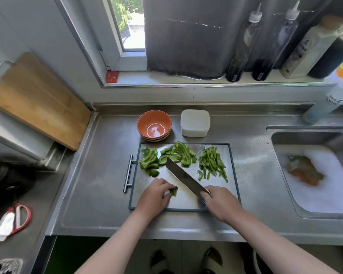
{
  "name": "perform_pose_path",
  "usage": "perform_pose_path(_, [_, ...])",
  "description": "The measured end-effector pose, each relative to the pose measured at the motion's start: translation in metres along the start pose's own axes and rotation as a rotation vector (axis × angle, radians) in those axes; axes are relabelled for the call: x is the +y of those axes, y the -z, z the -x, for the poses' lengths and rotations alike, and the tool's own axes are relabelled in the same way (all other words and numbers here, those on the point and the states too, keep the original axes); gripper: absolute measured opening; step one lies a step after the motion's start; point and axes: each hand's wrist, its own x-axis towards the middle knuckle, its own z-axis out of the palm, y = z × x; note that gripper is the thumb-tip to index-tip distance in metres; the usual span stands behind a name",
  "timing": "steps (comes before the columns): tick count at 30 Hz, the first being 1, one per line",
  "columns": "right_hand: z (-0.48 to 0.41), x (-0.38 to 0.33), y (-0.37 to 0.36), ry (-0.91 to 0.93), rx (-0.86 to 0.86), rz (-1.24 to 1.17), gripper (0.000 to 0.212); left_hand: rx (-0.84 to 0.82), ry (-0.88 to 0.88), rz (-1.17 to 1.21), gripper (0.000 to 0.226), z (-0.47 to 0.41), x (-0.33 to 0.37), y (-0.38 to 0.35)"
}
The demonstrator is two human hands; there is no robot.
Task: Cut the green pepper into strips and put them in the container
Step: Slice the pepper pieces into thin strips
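A steel cutting board [233, 175] lies on the counter. Large green pepper pieces [150, 160] sit at its far left and far middle [183, 155], and a pile of thin pepper strips [212, 165] lies at its far right. My left hand [155, 194] holds a small pepper piece [174, 190] down on the board's near side. My right hand [219, 201] grips the handle of a cleaver [183, 177], whose blade points away to the left above the board. A white square container [194, 123] stands behind the board.
An orange bowl [153, 124] stands on stacked bowls left of the container. A sink [315, 175] with foamy water is at the right. Bottles [244, 44] line the window sill. A wooden board [36, 99] leans at the left, red-handled scissors [16, 218] below it.
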Motion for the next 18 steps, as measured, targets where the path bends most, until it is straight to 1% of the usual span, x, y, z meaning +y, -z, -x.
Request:
perform_pose_path(3, [-0.001,-0.002,0.002,0.008,-0.002,0.010,0.033,0.073,0.025,-0.043,0.021,-0.001,0.010,-0.016])
perform_pose_path(5, [-0.001,-0.002,0.004,0.025,0.009,0.046,0.034,0.125,0.048,-0.059,0.025,-0.003,0.021,-0.025])
perform_pose_path(7, [-0.002,-0.002,0.005,0.041,0.023,0.097,0.035,0.170,0.035,-0.021,0.028,-0.003,0.029,-0.031])
perform_pose_path(9, [-0.002,0.001,0.007,0.058,0.037,0.142,0.033,0.192,-0.042,0.017,0.022,-0.001,0.030,-0.035])
perform_pose_path(12, [-0.001,0.006,0.008,0.097,0.042,0.174,0.027,0.228,-0.171,-0.018,0.009,0.001,0.025,-0.040])
perform_pose_path(13, [0.000,0.007,0.008,0.118,0.040,0.188,0.025,0.252,-0.194,-0.037,0.010,0.000,0.023,-0.042])
perform_pose_path(16, [0.002,0.006,0.006,0.167,0.033,0.237,0.024,0.306,-0.193,-0.054,0.024,-0.004,0.024,-0.048])
perform_pose_path(18, [0.002,0.007,0.006,0.198,0.043,0.276,0.026,0.324,-0.174,-0.059,0.025,-0.005,0.025,-0.050])
